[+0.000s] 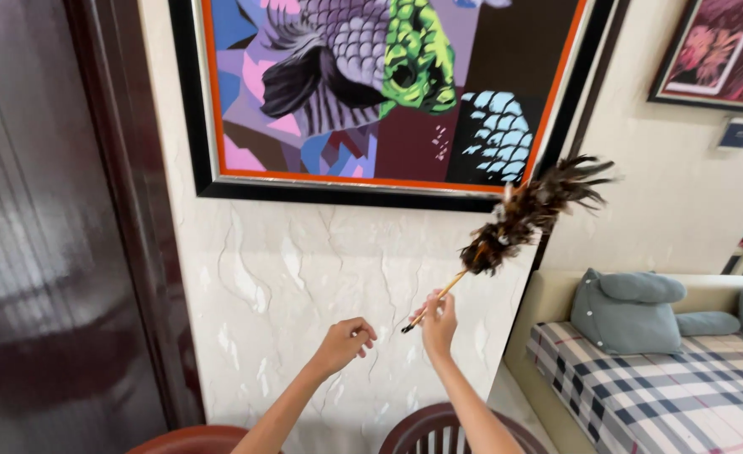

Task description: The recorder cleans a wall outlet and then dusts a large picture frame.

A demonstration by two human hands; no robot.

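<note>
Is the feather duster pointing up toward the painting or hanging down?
Pointing up: the right hand grips the feather duster by its handle, feathers reaching the painting's frame corner.

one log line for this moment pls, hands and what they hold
right hand: grips feather duster by its stick | duster tip: at black frame of painting | left hand: loosely curled, holding nothing

Bright, even daylight fills the room, strongest at the right; the dark door [44, 252] carries soft, smeared reflections; the marble wall [304, 277] shows a faint sheen; shadows are weak; straight lines bow near the edges; focus stays fairly sharp.
</note>
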